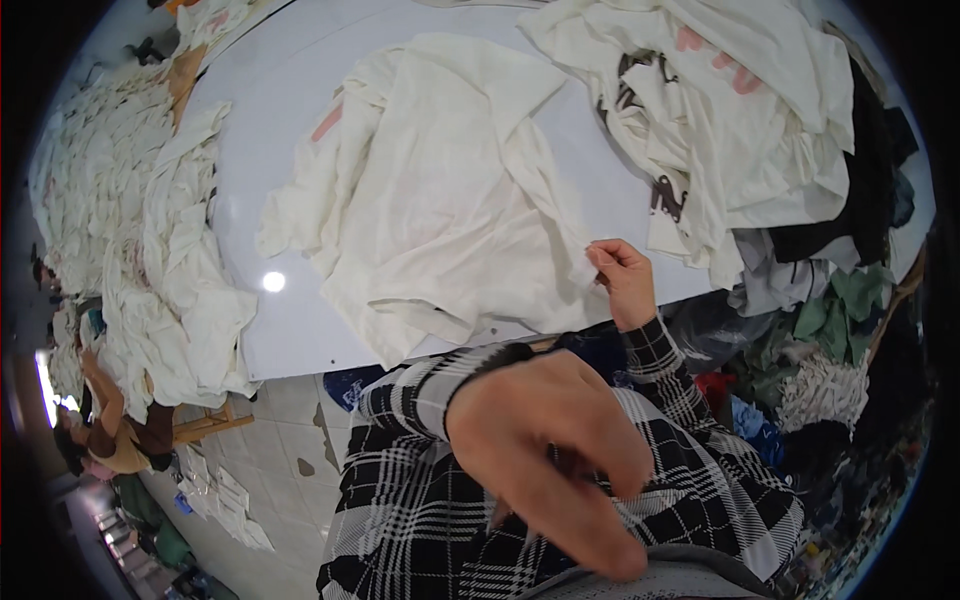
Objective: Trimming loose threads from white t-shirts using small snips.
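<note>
A white shirt (440,190) lies spread and wrinkled on the pale table in front of me. At its near right edge my right hand (625,285) pinches the cloth between thumb and fingers. My left hand (545,430) is raised close to the camera, above my lap and away from the shirt. Its fingers are curled in and slightly blurred. Whatever they hold, if anything, is hidden. A pink mark (327,122) shows at the shirt's left side.
More white shirts (720,120) with pink and dark prints are heaped at the table's right. A large pile of white garments (130,230) lies at the left. Mixed clothes (830,330) sit low on the right. Another person (115,430) is at the far left.
</note>
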Motion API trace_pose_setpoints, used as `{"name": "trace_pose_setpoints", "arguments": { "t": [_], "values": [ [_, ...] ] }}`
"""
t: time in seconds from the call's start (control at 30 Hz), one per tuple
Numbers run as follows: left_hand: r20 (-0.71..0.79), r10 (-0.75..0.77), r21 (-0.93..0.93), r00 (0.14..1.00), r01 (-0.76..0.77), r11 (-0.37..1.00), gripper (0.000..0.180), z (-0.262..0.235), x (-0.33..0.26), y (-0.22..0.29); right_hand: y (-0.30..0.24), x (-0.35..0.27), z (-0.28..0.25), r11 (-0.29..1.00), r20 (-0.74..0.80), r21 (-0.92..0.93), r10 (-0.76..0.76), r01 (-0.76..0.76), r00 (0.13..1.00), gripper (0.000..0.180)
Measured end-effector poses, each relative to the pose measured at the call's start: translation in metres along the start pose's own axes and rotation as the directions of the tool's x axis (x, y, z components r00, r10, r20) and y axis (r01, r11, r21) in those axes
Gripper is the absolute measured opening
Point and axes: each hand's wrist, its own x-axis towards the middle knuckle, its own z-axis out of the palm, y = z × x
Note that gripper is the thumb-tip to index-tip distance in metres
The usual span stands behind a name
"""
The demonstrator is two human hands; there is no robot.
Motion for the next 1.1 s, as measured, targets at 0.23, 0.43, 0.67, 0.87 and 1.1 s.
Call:
{"name": "trace_pose_setpoints", "arguments": {
  "t": [0.23,0.43,0.67,0.87,1.1],
  "values": [
    [-0.018,0.128,0.075,0.992,-0.126,0.989,0.009,0.0,-0.001,0.008,0.007,-0.003,-0.01,0.999,0.027,0.035,0.031,-0.032,0.999,0.011],
    [-0.057,0.15,0.213,0.987,-0.134,0.968,0.013,0.001,0.002,0.017,0.005,0.006,-0.009,0.996,-0.023,0.09,-0.016,0.018,1.0,0.013],
    [-0.297,-0.287,0.42,0.911,0.395,0.817,0.027,-0.016,-0.009,0.02,-0.005,0.005,-0.012,0.954,-0.032,-0.105,-0.285,0.281,0.958,0.009],
    [-0.529,-0.662,0.562,0.531,0.804,0.195,0.047,-0.068,-0.096,-0.036,0.0,0.006,-0.01,0.983,-0.007,-0.045,-0.18,0.179,0.984,0.01],
    [-0.617,-0.636,0.588,0.464,0.809,0.019,0.04,-0.06,-0.109,-0.064,-0.008,0.006,-0.005,0.991,-0.021,0.027,-0.134,0.134,0.991,0.012]
  ]
}}
